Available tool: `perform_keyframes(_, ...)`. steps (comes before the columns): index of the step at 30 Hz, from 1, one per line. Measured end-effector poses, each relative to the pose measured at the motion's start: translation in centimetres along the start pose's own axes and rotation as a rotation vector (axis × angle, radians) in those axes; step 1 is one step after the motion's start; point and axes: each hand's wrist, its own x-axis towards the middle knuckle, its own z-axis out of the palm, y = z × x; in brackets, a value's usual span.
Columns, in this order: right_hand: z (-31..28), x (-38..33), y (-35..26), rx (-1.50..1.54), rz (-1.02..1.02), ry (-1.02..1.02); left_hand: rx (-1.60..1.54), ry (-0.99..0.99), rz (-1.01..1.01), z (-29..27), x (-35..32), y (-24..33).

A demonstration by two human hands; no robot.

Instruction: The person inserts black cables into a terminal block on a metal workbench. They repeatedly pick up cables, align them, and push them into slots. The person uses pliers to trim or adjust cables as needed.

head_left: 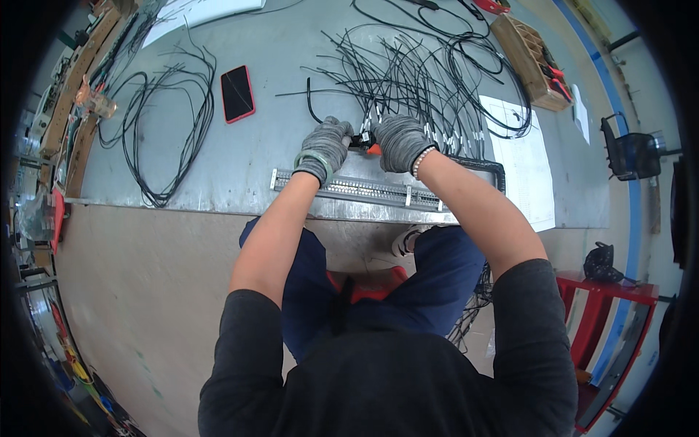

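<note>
Both hands wear grey knitted gloves and meet over the near part of the metal table. My left hand is closed, its fingers around a black cable whose short free end curves up beyond the glove. My right hand is closed on a small black tool with an orange part, mostly hidden by the glove. Beyond and beside the right hand fans a bundle of thin black wires, several with white labels. A slotted metal rail lies just below the hands.
A red-edged phone and a loose coil of black wires lie left. On the right are a printed sheet, a wooden compartment box and more coiled cable. The table's front edge runs before my lap.
</note>
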Motion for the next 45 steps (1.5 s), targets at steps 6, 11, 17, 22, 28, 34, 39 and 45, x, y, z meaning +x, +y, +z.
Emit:
perform_keyframes(6, 1.8, -0.3, -0.6, 0.034, 0.093, 0.165, -0.048, -0.011, -0.019, -0.1, 0.2, 0.1)
perform_keyframes(11, 0.7, -0.5, 0.1, 0.111, 0.022, 0.005, -0.056, 0.002, -0.018, 0.1, 0.3, 0.1)
perform_keyframes(17, 1.2, -0.2, -0.3, 0.103, 0.063, 0.096, -0.051, 0.043, 0.012, 0.7, 0.7, -0.6)
perform_keyframes(22, 2.4, 0.0, -0.6, 0.14, 0.109, 0.173, -0.107, 0.06, 0.003, 0.9, 0.6, -0.3)
perform_keyframes(28, 2.3, 0.2, -0.3, 0.273, 0.047, 0.04, -0.179, 0.162, 0.035, 1.7, 1.2, -1.1)
perform_keyframes(34, 2.4, -1.4, 0.4, 0.395, 0.13, 0.263, -0.166, 0.495, 0.037, 0.3, 0.6, -1.0)
perform_keyframes(39, 9.3, -8.3, 11.0, 0.499, 0.424, 0.76, -0.123, 0.539, 0.195, -4.9, -2.3, -2.8)
perform_keyframes(45, 19.9, -17.6, 25.0, 0.459, 1.169, 0.333, 0.188, 0.327, -0.106, -7.0, -6.3, -7.7)
